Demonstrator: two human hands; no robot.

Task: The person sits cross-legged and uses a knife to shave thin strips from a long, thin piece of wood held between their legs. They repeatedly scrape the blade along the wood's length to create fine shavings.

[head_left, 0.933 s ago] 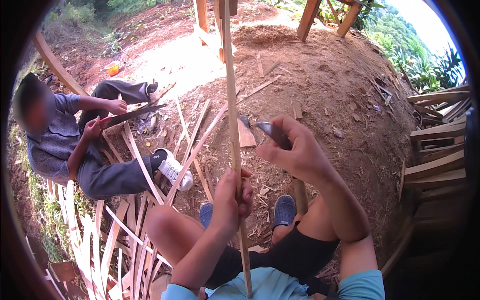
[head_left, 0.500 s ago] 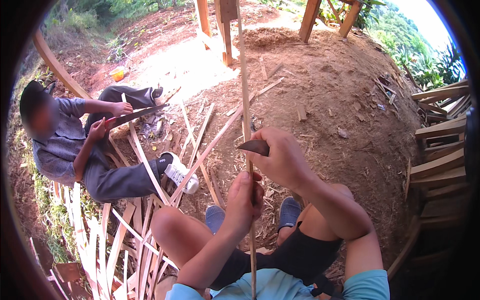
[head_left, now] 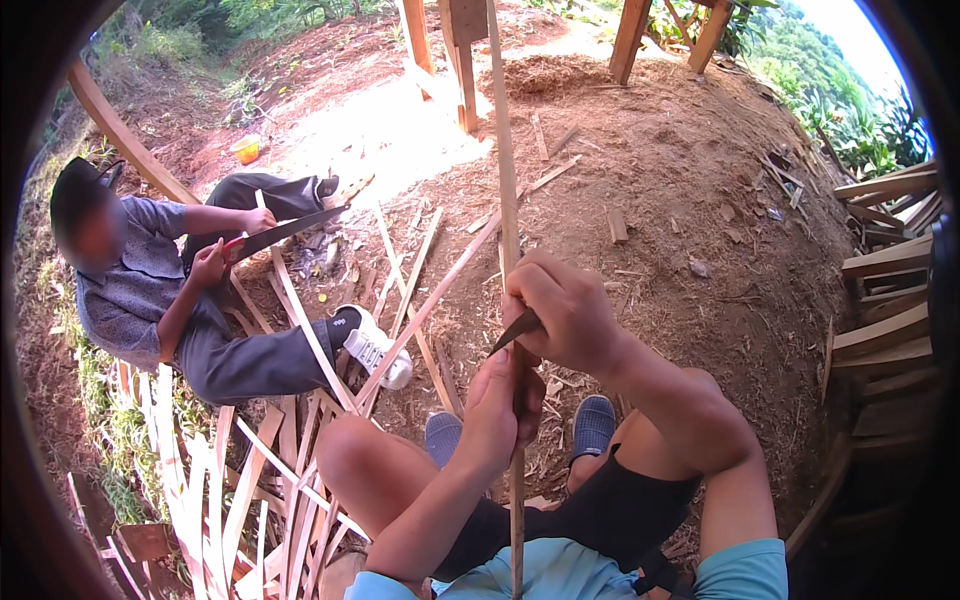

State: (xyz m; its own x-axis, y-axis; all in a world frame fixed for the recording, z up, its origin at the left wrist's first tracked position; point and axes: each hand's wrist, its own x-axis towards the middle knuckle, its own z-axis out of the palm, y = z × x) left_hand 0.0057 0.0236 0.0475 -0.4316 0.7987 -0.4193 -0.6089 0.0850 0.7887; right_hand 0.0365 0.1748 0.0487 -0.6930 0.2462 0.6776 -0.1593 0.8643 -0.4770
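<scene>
A long, thin wooden strip (head_left: 506, 180) stands nearly upright before me, its lower end reaching my lap. My left hand (head_left: 497, 405) is wrapped around it at about knee height. Just above, my right hand (head_left: 565, 310) is closed on a knife; the handle is hidden in the fist. The dark, curved knife blade (head_left: 514, 331) points down and left, lying across the strip close to my left thumb.
On the left a seated person (head_left: 140, 280) holds a long machete (head_left: 285, 235) against a strip. Many pale strips (head_left: 215, 480) lie heaped at lower left. Stacked timber (head_left: 885, 335) lines the right side. Wooden posts (head_left: 462, 80) stand ahead on earth strewn with shavings.
My right hand has come down the strip, close above my left hand. The knife blade has turned from nearly level to slanting down-left. The whole view has shifted slightly.
</scene>
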